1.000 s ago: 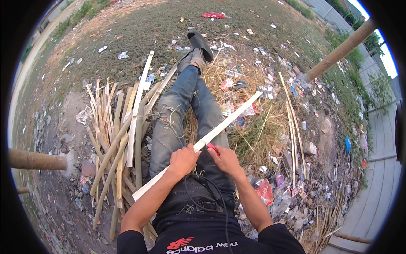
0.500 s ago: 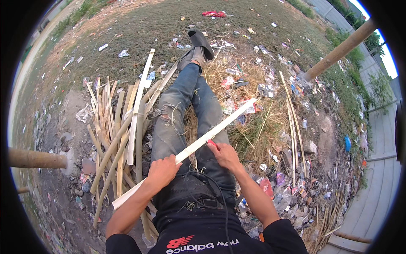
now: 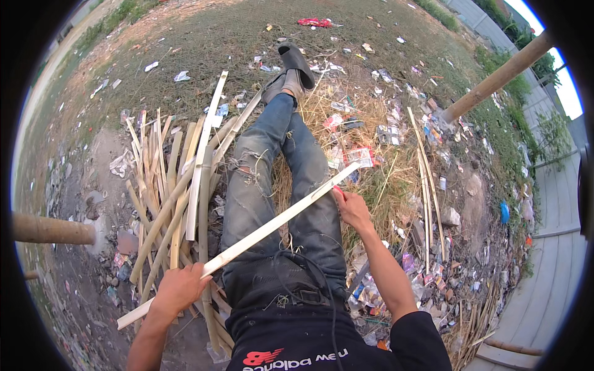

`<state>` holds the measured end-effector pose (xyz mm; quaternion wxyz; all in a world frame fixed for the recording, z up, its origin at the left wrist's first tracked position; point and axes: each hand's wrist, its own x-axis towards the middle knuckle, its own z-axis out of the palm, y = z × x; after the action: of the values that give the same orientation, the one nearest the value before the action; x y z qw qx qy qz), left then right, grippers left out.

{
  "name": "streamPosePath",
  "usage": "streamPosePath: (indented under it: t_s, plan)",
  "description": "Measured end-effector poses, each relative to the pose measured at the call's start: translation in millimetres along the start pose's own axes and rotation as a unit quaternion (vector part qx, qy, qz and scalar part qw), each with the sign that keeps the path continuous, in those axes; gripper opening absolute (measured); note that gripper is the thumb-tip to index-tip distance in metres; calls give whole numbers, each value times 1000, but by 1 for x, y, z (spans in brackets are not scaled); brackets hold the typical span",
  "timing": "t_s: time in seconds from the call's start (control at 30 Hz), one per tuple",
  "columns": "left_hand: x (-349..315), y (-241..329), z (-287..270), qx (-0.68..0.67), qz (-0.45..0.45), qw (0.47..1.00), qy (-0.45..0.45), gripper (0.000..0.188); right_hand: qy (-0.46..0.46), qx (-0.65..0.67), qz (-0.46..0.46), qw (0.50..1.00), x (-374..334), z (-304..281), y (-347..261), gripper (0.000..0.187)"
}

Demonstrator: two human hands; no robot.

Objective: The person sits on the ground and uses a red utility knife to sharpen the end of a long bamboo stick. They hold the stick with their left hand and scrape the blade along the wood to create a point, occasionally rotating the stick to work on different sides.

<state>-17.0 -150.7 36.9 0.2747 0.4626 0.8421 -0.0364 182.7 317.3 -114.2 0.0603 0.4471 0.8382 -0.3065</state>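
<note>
A long pale bamboo strip [image 3: 272,227] lies slantwise over my thighs, from lower left to upper right. My left hand [image 3: 180,287] is closed round its lower part, by my left hip. Toward the strip's far end my right hand [image 3: 354,209] grips a red-handled knife [image 3: 338,191] pressed to the strip; its blade cannot be made out clearly. A thin curl shows on the strip just beyond the knife. My outstretched legs in worn jeans [image 3: 250,191] are under the strip, ankles crossed.
A heap of bamboo strips and poles [image 3: 170,198] lies left of my legs. Two thin strips [image 3: 427,191] rest at the right among litter and stones. Bamboo posts stand at the left [image 3: 55,229] and upper right [image 3: 495,77]. A grey wall [image 3: 550,229] runs along the right.
My left hand has drawn the strip down and left. My right hand with the knife has moved up and right, close to the strip's far end.
</note>
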Motion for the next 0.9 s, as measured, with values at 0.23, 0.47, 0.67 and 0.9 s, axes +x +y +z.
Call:
streamPosePath:
  t_s: [0.23,0.47,0.67,0.9]
  plan:
    - [-69,-88,22,38,-40,998,-3,36,223,-11,160,961,67,-56,225,81]
    - [-10,-36,35,-107,-6,994,-20,46,203,146,34,968,56,-66,116,71]
    - [88,14,34,-202,36,977,-59,54,116,121,-83,982,13,-45,29,65]
    - [157,74,17,-205,26,974,-94,63,-61,70,-90,992,-46,-24,-43,65]
